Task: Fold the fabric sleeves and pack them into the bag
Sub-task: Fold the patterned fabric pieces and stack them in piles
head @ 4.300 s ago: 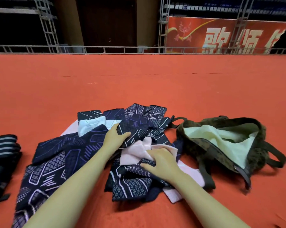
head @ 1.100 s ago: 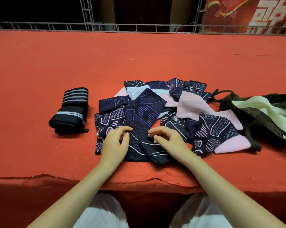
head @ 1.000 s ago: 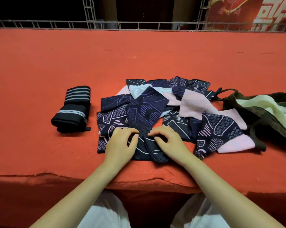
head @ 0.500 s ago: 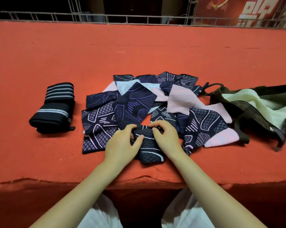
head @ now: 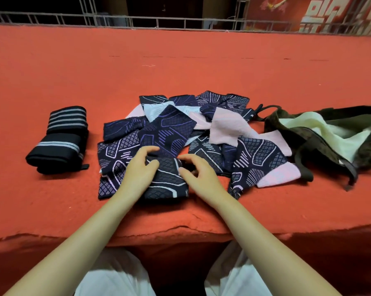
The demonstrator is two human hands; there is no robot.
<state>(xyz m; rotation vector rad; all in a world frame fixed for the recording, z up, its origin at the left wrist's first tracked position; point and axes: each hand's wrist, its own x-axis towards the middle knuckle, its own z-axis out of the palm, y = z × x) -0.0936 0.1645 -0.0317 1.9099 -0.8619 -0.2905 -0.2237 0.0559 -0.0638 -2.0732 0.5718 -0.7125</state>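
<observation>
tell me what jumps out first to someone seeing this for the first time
A heap of navy patterned sleeves with pink linings lies mid-table on the red cloth. At its near edge the left hand and right hand grip one sleeve being folded. An open dark bag waits right.

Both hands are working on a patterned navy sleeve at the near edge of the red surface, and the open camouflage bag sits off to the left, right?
Not quite: the head view shows the camouflage bag to the right of the sleeve pile. On the left lies a black striped roll.
</observation>
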